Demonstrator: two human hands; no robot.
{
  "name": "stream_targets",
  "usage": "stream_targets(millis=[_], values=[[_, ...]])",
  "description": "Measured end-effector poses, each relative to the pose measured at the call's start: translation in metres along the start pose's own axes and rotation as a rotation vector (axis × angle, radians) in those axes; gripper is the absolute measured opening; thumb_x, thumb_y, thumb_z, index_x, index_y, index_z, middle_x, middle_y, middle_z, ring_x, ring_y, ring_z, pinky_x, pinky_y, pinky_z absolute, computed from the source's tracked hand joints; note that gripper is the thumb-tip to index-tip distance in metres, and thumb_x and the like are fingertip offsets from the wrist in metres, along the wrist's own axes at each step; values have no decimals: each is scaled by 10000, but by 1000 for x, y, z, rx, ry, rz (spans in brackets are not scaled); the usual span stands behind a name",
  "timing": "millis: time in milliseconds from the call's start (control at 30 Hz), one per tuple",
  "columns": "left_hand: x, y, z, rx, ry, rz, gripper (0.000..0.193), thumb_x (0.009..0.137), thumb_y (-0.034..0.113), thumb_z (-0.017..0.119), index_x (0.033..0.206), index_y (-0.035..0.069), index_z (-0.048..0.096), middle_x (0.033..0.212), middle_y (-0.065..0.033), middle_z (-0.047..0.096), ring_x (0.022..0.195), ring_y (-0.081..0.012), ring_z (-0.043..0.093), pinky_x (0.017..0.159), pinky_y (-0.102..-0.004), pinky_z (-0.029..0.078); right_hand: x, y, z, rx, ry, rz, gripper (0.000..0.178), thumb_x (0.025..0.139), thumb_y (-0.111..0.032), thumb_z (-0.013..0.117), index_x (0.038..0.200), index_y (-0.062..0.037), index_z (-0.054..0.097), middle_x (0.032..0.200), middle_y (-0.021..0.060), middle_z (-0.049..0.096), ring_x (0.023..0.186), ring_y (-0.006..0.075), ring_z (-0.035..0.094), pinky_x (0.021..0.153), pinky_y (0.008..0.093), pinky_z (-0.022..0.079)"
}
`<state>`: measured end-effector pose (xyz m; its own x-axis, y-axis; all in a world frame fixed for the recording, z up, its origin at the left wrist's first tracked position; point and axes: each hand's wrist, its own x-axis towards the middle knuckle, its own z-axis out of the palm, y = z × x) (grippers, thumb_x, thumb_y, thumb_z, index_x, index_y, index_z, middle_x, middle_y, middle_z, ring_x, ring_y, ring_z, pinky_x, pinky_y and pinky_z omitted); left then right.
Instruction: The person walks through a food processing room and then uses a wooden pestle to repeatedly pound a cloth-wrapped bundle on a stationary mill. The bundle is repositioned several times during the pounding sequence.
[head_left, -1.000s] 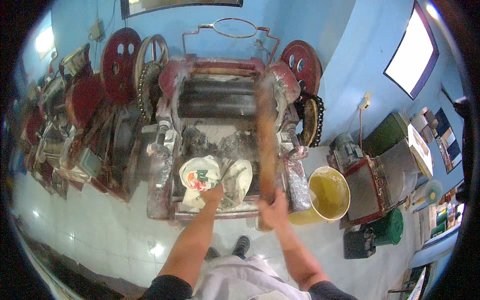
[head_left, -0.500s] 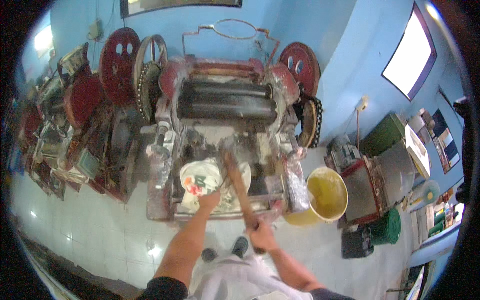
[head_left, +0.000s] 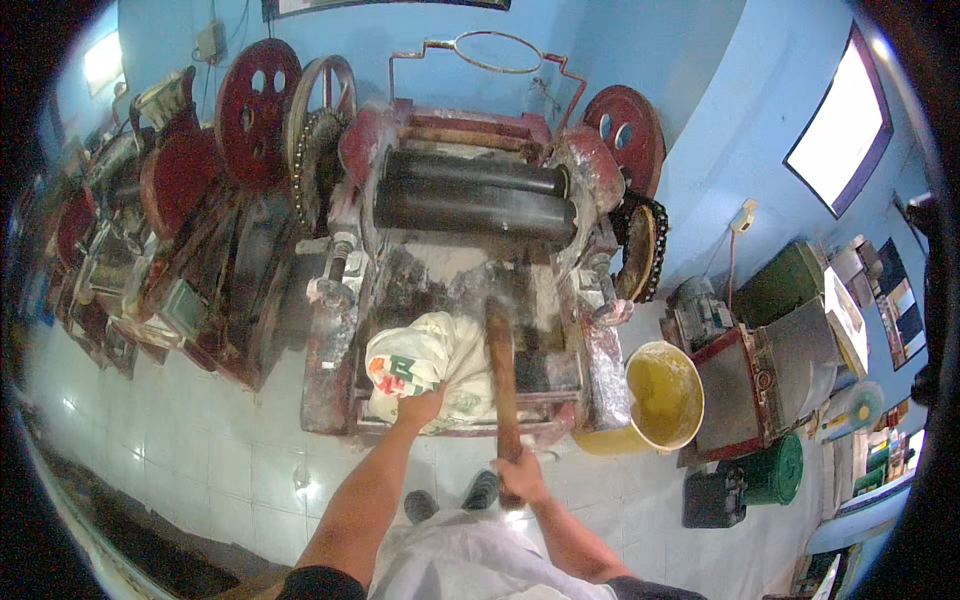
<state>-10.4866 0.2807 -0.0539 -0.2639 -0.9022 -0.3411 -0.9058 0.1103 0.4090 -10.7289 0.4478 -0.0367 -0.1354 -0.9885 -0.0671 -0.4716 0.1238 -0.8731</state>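
Note:
My left hand [head_left: 422, 405] grips the near side of a bunched white cloth sack [head_left: 440, 345] with orange and green print. The sack lies on the front bed of a roller machine [head_left: 340, 385], below its two dark rollers [head_left: 475, 210]. In my right hand [head_left: 522, 476], the fingers wrap round the near end of a long brown wooden stick [head_left: 503, 375]. It points away from me over the bed, just right of the sack. Its far end is blurred against the dusty, dark-stained surface, so I cannot tell whether anything is fixed there.
A yellow bucket [head_left: 665, 397] stands against the machine's right side. Further right are a grey motor [head_left: 700, 308], a green bin [head_left: 775, 470] and a black container [head_left: 713, 500]. Red wheels [head_left: 258, 110] and other machinery stand at left. White tiles [head_left: 230, 480] cover the floor.
The stick has swung from a slant to nearly straight ahead, its far end moving right. The sack's bunched top has shifted slightly in my left hand. The whole view has moved a little.

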Motion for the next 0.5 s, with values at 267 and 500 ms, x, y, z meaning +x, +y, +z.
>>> stream_targets(millis=[267, 500], values=[[7, -9, 10, -160, 154, -34, 533, 981, 473, 447, 1314, 83, 592, 1341, -109, 617, 1270, -317, 537, 1102, -456, 362, 24, -167, -86, 89, 274, -93, 550, 746, -131, 772, 1212, 34, 531, 1017, 145, 645, 939, 257, 622, 851, 376, 501], [7, 0, 14, -116, 121, 9, 508, 980, 463, 452, 1317, 105, 582, 1332, -111, 620, 1251, -326, 541, 1084, -471, 374, 1, -46, -39, -45, 200, 43, 523, 744, -204, 771, 1157, 44, 567, 1003, 167, 666, 947, 298, 635, 862, 400, 504]])
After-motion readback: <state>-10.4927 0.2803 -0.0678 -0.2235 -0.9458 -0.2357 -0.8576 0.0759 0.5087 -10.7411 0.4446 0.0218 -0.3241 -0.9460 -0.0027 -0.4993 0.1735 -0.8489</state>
